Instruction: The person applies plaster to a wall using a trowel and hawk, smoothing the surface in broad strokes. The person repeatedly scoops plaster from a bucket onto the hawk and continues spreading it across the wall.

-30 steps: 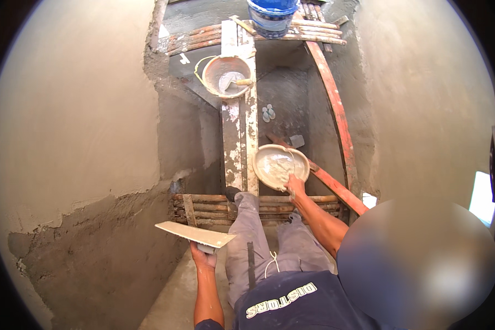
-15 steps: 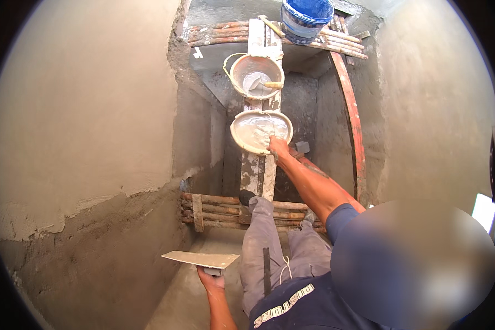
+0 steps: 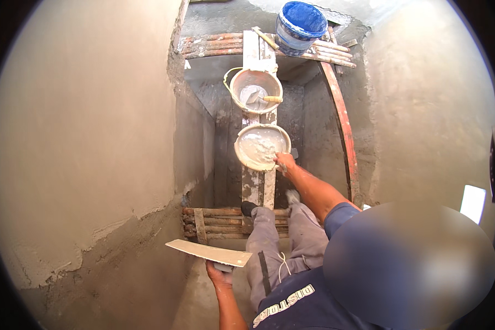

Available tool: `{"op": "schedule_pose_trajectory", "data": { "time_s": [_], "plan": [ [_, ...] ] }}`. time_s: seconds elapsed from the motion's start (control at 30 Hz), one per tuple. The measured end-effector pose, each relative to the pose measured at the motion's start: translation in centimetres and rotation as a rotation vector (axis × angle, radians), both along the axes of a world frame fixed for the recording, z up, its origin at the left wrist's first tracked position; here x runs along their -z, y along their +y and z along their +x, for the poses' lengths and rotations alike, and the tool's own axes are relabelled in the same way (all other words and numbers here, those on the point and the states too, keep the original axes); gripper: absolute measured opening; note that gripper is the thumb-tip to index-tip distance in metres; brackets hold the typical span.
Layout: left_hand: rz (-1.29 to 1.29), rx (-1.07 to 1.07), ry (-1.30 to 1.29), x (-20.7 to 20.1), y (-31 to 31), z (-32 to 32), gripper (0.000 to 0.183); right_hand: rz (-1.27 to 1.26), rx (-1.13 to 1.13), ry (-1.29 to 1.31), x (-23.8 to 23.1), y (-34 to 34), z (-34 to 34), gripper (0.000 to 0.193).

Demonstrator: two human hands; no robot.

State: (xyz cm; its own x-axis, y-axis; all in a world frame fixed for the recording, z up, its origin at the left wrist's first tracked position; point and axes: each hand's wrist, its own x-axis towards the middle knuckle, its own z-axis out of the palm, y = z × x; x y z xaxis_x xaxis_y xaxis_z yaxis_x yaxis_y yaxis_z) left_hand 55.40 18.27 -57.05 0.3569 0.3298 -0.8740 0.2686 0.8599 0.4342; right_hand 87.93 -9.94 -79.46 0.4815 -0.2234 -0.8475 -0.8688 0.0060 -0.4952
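Observation:
A bucket of wet, pale plaster mix (image 3: pixel 259 133) stands on the planks ahead of me. My right hand (image 3: pixel 284 163) is closed at its near right rim, with the fingertips partly hidden against the rim. Low on the left, my left hand (image 3: pixel 220 275) grips a plastering trowel (image 3: pixel 209 252) from beneath, its long thin blade lying face up and smeared with pale mix. Just beyond the first bucket sits a second bucket (image 3: pixel 236 94) with its handle folded outward. Inside that one rests a small trowel with a yellowish handle (image 3: pixel 273 99).
Splattered planks (image 3: pixel 251 190) span bundles of poles (image 3: pixel 234 221) near my feet and at the far end. A blue bucket (image 3: pixel 304 19) stands at the back. A red beam (image 3: pixel 342 118) leans on the right. Plastered walls (image 3: pixel 110 110) rise on both sides, with a deep gap below.
The near bucket looks rounder, its opening turned more upward, and my right hand stays at its rim. My left hand and trowel sit slightly higher and further right. My right foot has moved forward.

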Motion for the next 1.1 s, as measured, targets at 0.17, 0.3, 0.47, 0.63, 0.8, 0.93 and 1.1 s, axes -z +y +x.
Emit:
{"op": "schedule_pose_trajectory", "data": {
  "time_s": [0.17, 0.3, 0.47, 0.63, 0.8, 0.93, 1.1],
  "plan": [
    [-0.052, -0.032, 0.036, 0.0, -0.5, 2.4, 0.033, -0.854, -0.338, -0.21, -1.7, 0.8, 2.2, 0.045],
    [-0.031, -0.046, 0.061, -0.6, -1.2, 4.3, 0.033, -0.828, -0.544, -0.679, -6.2, 3.3, 7.3, 0.04],
    [-0.035, -0.047, 0.076, 1.3, -1.1, 6.4, 0.036, -0.38, -0.582, -0.671, -2.4, 8.7, 17.6, 0.043],
    [0.003, -0.045, 0.071, 2.8, -1.4, 9.8, 0.039, -0.319, -0.583, -0.592, 2.1, 13.4, 26.5, 0.064],
    [-0.022, -0.091, 0.056, 5.7, -2.0, 11.1, 0.041, -0.268, -0.727, -0.443, 4.1, 16.2, 30.9, 0.086],
    [-0.027, -0.065, 0.032, 7.6, -1.8, 11.5, 0.042, -0.329, -0.804, -0.378, 7.5, 17.1, 32.6, 0.093],
    [0.055, -0.035, 0.066, 8.9, -1.4, 11.8, 0.044, -0.294, -0.733, -0.386, 9.6, 17.3, 33.6, 0.087]
  ]
}}
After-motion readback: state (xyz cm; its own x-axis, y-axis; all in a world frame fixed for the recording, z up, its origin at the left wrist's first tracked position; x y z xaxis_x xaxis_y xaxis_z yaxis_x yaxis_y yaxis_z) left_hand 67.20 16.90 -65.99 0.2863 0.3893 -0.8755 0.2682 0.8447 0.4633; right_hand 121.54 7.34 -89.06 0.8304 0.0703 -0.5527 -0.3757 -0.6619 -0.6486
